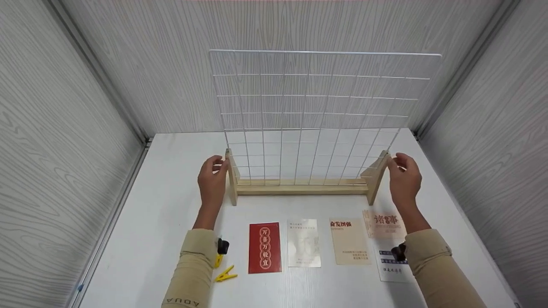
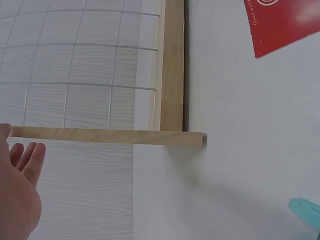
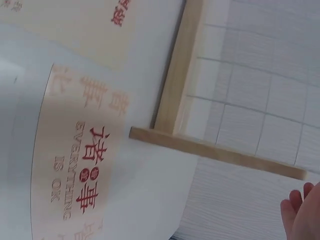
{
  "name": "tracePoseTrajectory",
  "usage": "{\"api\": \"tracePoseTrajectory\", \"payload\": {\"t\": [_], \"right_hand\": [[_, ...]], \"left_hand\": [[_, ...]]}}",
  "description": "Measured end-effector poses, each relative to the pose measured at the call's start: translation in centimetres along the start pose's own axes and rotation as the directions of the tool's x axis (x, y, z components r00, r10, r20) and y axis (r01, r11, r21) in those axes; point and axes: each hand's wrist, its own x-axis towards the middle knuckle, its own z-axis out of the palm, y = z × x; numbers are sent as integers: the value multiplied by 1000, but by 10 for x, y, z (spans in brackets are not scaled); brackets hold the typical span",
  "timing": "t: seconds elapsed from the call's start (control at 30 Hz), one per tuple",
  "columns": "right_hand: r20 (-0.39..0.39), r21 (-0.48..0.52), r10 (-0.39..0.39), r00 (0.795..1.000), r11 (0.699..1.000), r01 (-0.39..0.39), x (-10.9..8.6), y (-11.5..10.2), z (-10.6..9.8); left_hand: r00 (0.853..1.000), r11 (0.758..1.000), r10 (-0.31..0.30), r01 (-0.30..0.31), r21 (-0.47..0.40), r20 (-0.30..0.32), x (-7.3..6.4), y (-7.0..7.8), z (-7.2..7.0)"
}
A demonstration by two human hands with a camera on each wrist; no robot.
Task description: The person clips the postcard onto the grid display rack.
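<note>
A white wire grid panel (image 1: 305,95) stands upright in a wooden stand (image 1: 302,191), which has a side support at each end. With its fingertips my left hand (image 1: 212,182) pinches the top of the left support (image 1: 232,182). In the left wrist view, other fingers (image 2: 32,162) hang loosely outside that support. Over at the opposite end, my right hand (image 1: 404,182) holds the top of the right support (image 1: 376,179) by the thumb and fingertips. The right wrist view shows only some of its fingers (image 3: 289,212), near the support's end; the thumb is out of frame there.
In front of the stand lie a red card (image 1: 264,248), a pale card (image 1: 304,244), a cream card (image 1: 349,244), a pinkish card (image 1: 387,224) and a white-and-blue card (image 1: 391,267) partly under the right sleeve. Yellow clips (image 1: 226,274) lie by the left sleeve. Panelled walls (image 1: 64,149) surround the table.
</note>
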Motion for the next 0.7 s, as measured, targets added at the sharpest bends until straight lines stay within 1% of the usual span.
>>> {"api": "tracePoseTrajectory", "payload": {"t": [0.1,0.17,0.27,0.33,0.43,0.53,0.6,0.7], "right_hand": [[-47,-42,-83,995,996,81,-14,-9,6],[-50,-65,-152,987,987,148,-26,-14,12],[-11,-84,-250,968,965,248,-44,-16,26],[36,-97,-307,951,946,309,-56,-17,36],[121,-121,-378,918,912,392,-72,-14,54],[205,-123,-414,887,888,443,-89,-14,71],[242,-115,-438,866,873,473,-98,-13,82],[280,-93,-462,841,859,503,-109,-13,96]], "left_hand": [[1000,1000,-16,16,-10,-17,-8,-1,-8],[999,1000,-31,31,-1,-19,-15,-2,-15],[997,996,-81,81,26,-4,-29,-4,-27],[992,991,-124,123,56,18,-40,-6,-35],[979,977,-193,186,102,62,-57,-9,-45],[963,961,-253,239,140,93,-72,-12,-56],[952,949,-287,267,167,103,-80,-15,-62],[933,929,-337,309,203,127,-93,-18,-71]]}}
